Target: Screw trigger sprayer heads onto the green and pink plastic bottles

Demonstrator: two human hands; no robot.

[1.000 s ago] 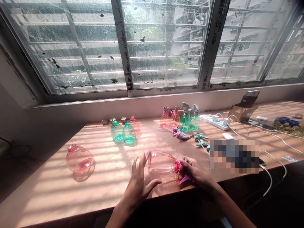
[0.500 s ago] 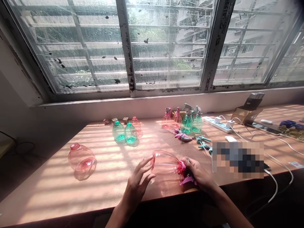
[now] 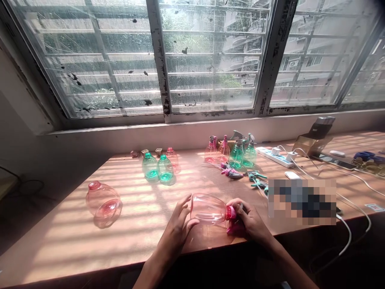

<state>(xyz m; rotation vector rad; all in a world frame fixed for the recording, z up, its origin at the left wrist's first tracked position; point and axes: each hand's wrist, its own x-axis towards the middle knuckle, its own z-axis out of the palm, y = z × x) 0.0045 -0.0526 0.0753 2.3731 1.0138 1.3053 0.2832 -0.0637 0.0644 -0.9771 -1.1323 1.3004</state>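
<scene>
A clear pink spray bottle [image 3: 207, 208] lies on its side in the air above the front of the table, base to the left and neck to the right. My left hand [image 3: 180, 220] cups its base, fingertips and thumb against the plastic. At the neck, my right hand [image 3: 248, 218] is closed around the pink spray head [image 3: 231, 212]; its trigger hangs below, and my fingers partly hide it. To the left, a pink bottle without a head [image 3: 102, 202] stands tilted on the table. Farther back are two green bottles [image 3: 165, 168] and a pink bottle [image 3: 171, 154], all headless.
Several pink and green bottles with spray heads [image 3: 237, 154] stand near the wall. Loose spray heads [image 3: 231, 171] lie in front of them. On the right are a white power strip [image 3: 275, 157], cables, a phone [image 3: 339, 162] and a blurred-out patch. The table's front edge runs beneath my wrists.
My left hand has come in against the bottle's base, its fingers closer to it. The bottle has dipped slightly and turned, and my right hand's grip at the spray head has rotated.
</scene>
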